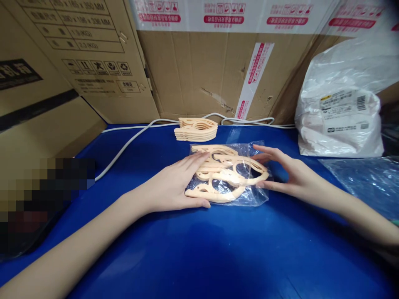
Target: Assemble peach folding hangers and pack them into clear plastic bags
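Both palms flat, fingers spread: left hand [174, 187] & right hand [288, 174] press bag of hangers [229, 176] at frame ctr; nothing gripped.

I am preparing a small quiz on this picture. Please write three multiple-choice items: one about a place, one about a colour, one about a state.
1. Where does the stack of loose hangers lie?
A. behind the clear bag
B. on the white bag
C. inside a carton

2. What colour is the table?
A. green
B. blue
C. grey

3. How are the hands on the clear bag of hangers?
A. lifting it high
B. away from it
C. touching it from both sides

Answers: 1 A, it lies nearer the cartons; 2 B, the surface is blue; 3 C, left hand and right hand touch its ends.
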Tool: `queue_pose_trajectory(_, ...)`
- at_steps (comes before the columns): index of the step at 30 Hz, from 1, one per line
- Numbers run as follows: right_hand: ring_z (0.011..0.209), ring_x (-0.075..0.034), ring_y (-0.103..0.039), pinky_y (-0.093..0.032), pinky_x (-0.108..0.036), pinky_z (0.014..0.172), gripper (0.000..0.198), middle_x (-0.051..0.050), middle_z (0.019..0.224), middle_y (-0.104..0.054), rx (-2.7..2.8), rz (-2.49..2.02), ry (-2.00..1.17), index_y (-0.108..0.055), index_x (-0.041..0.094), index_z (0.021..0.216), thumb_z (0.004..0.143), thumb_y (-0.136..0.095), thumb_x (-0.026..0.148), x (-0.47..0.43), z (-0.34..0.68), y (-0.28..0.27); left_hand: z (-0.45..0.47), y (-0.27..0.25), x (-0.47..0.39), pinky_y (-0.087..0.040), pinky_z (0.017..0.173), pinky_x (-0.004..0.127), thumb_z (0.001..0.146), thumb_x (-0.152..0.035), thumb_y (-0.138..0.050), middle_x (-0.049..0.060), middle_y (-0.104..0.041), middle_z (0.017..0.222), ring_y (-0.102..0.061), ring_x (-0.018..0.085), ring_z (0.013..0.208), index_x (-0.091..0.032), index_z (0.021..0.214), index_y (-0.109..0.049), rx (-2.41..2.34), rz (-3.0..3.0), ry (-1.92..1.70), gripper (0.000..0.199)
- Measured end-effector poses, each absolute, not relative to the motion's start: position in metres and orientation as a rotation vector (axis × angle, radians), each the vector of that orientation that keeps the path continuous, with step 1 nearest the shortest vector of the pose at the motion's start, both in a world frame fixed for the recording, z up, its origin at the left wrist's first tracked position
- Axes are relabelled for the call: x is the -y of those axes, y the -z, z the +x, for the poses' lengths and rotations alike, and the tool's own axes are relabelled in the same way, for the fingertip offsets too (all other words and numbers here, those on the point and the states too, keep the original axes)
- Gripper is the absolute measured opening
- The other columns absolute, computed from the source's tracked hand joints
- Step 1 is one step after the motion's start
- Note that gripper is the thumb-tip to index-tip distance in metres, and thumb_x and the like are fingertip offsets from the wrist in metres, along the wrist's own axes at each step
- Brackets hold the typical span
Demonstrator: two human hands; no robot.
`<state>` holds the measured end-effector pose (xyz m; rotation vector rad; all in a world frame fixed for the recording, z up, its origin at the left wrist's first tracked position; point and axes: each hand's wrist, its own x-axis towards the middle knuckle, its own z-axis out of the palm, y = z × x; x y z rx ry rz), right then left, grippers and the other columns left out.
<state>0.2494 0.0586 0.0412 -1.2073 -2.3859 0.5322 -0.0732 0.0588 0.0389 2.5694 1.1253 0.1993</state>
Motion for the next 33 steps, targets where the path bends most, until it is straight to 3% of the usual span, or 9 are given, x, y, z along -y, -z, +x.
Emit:
queue_pose_trajectory(5, 0.122, -0.03, -0.058, -0.047, -0.051, 0.102, 0.074, -0.01, 0.138, -0.059, 2.383, -1.156, -0.56, -0.031, 0.029, 0.151, 0.088, -0.064, 0.052, -0.062, 0.237, -0.037, -0.075, -0.038, -0.06, -0.028, 0.12, 0.05, 0.076, -0.074, -0.061, 0.019, -0.023, 0.161, -0.026, 0.036, 0.148, -0.01, 0.156, -0.019, -1.102, 2.592, -0.234, 0.111)
queue_pose_trajectory(11, 0.109, -0.027, -0.064, -0.052, -0.049, 0.095, 0.071, -0.01, 0.123, -0.067, 2.267, -1.152, -0.673, -0.037, 0.027, 0.147, 0.086, -0.067, 0.049, -0.065, 0.242, -0.038, -0.075, -0.037, -0.06, -0.028, 0.119, 0.052, 0.076, -0.075, -0.061, 0.021, -0.023, 0.161, -0.025, 0.035, 0.148, -0.01, 0.156, -0.018, -1.076, 2.62, -0.26, 0.112)
queue_pose_trajectory(19, 0.113, -0.027, -0.064, -0.051, -0.048, 0.099, 0.065, -0.01, 0.121, -0.068, 2.314, -1.058, -0.699, -0.041, 0.027, 0.146, 0.089, -0.065, 0.046, -0.074, 0.225, -0.045, -0.076, -0.035, -0.062, -0.022, 0.122, 0.054, 0.074, -0.079, -0.06, 0.022, -0.022, 0.161, -0.022, 0.037, 0.149, -0.01, 0.155, -0.018, -1.06, 2.635, -0.318, 0.115)
queue_pose_trajectory(23, 0.112, -0.025, -0.064, -0.051, -0.046, 0.1, 0.059, -0.008, 0.12, -0.068, 2.283, -1.051, -0.712, -0.044, 0.027, 0.143, 0.089, -0.065, 0.04, -0.078, 0.224, -0.047, -0.076, -0.036, -0.062, -0.021, 0.12, 0.058, 0.068, -0.081, -0.063, 0.02, -0.021, 0.162, -0.022, 0.039, 0.148, -0.016, 0.157, -0.015, -1.083, 2.567, -0.309, 0.119)
queue_pose_trajectory(28, 0.114, -0.025, -0.063, -0.048, -0.048, 0.102, 0.057, -0.008, 0.121, -0.068, 2.217, -1.073, -0.765, -0.044, 0.026, 0.141, 0.09, -0.065, 0.037, -0.076, 0.222, -0.04, -0.076, -0.036, -0.061, -0.018, 0.122, 0.056, 0.091, -0.069, -0.045, 0.018, -0.022, 0.162, -0.022, 0.034, 0.149, -0.015, 0.156, -0.017, -1.127, 2.485, -0.336, 0.09)
queue_pose_trajectory(33, 0.11, -0.026, -0.064, -0.05, -0.049, 0.098, 0.049, -0.007, 0.12, -0.068, 2.201, -1.11, -0.643, -0.048, 0.027, 0.137, 0.091, -0.061, 0.04, -0.073, 0.225, -0.037, -0.073, -0.037, -0.061, -0.013, 0.122, 0.057, 0.09, -0.067, -0.048, 0.014, -0.027, 0.161, -0.021, 0.032, 0.15, -0.019, 0.154, -0.027, -1.067, 2.582, -0.331, 0.083)
